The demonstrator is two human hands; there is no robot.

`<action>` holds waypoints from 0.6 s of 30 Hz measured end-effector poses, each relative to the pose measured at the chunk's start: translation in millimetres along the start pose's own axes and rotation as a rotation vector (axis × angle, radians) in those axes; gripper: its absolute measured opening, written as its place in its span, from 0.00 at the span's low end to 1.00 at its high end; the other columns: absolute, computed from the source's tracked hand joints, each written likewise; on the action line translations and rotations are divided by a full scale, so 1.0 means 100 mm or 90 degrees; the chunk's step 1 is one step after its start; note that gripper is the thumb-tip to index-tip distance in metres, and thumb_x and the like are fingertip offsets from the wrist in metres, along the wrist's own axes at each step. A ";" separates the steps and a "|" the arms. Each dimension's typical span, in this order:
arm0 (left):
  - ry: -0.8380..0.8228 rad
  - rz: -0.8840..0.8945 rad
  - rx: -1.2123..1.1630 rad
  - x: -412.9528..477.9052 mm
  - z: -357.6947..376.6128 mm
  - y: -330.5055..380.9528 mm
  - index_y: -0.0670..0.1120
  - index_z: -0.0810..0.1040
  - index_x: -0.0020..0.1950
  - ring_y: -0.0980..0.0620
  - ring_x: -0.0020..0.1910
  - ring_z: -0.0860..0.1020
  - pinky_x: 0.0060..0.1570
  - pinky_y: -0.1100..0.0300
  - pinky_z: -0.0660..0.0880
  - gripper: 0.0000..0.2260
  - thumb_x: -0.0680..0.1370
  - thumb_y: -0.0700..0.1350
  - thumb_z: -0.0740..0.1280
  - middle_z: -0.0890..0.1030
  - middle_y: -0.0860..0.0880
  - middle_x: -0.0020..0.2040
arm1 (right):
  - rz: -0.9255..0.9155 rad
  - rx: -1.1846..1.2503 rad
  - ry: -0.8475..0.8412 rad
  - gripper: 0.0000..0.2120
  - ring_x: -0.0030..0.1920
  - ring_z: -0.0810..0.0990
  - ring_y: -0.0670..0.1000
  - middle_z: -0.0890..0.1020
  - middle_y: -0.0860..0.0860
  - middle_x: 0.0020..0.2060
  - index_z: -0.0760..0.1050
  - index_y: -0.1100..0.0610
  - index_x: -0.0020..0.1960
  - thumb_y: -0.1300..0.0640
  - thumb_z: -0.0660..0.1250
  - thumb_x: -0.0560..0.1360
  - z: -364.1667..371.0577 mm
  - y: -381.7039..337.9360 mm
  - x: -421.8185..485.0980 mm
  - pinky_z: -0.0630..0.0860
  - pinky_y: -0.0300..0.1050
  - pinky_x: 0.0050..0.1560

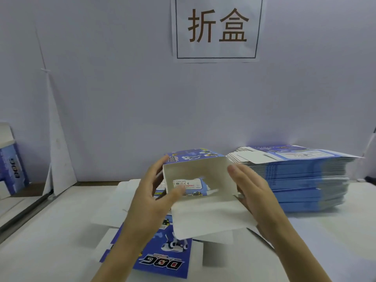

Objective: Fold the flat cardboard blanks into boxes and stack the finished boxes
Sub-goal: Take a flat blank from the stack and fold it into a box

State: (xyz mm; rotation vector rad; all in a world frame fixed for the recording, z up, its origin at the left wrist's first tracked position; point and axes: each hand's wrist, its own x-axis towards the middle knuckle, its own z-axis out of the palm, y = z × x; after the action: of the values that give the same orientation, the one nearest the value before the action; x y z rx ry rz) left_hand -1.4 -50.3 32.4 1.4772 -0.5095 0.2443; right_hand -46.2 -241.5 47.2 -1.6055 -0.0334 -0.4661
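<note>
Right now a half-opened box (196, 171) is held up off the table (50, 231) between both hands, its open mouth facing the person so the white inside walls and a printed label at the far end show. The left hand (154, 192) grips it: the fingers (158, 165) lie along the outside of the left wall while the thumb curls in over the lower front edge, pinching the card. The right hand (254, 192) is flat, its straight fingers (238, 169) pressed against the outside of the right wall, not curled around anything. A wide white flap (211, 218) hangs from the box's lower edge toward the person, spreading between the two wrists and resting over the right palm's side. Directly under the left wrist a flat blank (162, 259) lies on the table, blue printed side up with the word DOG upside down. Just beyond the right fingertips, well off to that side, stands a tall stack of blanks (305, 180). Far out past the left fingers, at the table's edge, a finished box (12, 169) stands upright. Above both hands a paper sign (217, 27) with two large characters hangs on the pale wall (122, 98).
</note>
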 end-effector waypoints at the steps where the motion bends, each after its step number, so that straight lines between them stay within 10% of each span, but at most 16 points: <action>1: 0.022 0.013 -0.014 0.01 -0.01 -0.02 0.62 0.71 0.65 0.64 0.56 0.78 0.41 0.71 0.76 0.25 0.72 0.45 0.73 0.81 0.62 0.56 | 0.000 -0.001 0.008 0.14 0.51 0.82 0.49 0.85 0.44 0.48 0.80 0.49 0.55 0.45 0.69 0.71 -0.04 0.00 0.02 0.77 0.50 0.56; 9: -0.015 0.104 -0.086 0.02 -0.08 -0.08 0.53 0.73 0.63 0.58 0.62 0.76 0.45 0.72 0.76 0.18 0.74 0.48 0.71 0.80 0.60 0.58 | 0.134 0.142 0.099 0.15 0.36 0.85 0.56 0.81 0.58 0.49 0.70 0.53 0.65 0.64 0.63 0.80 -0.11 0.09 0.08 0.80 0.47 0.27; 14: 0.057 0.354 0.337 -0.07 0.10 -0.17 0.63 0.70 0.65 0.64 0.69 0.64 0.59 0.78 0.65 0.21 0.76 0.46 0.69 0.67 0.59 0.70 | 0.265 0.136 -0.117 0.12 0.32 0.85 0.58 0.85 0.55 0.35 0.76 0.63 0.56 0.58 0.56 0.83 0.01 0.08 -0.01 0.77 0.43 0.23; 18: 0.040 0.282 0.261 -0.08 0.11 -0.10 0.60 0.72 0.65 0.60 0.65 0.72 0.50 0.76 0.71 0.15 0.79 0.59 0.61 0.74 0.64 0.65 | 0.226 -0.088 -0.226 0.19 0.29 0.82 0.55 0.80 0.55 0.28 0.75 0.59 0.51 0.42 0.62 0.78 0.08 0.00 -0.05 0.76 0.41 0.27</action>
State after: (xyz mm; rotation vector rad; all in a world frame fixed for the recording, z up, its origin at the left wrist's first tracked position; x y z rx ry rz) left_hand -5.8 -60.6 19.8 1.7318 -0.7658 0.7794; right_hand -48.7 -232.7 45.0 -1.7692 0.0172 0.0957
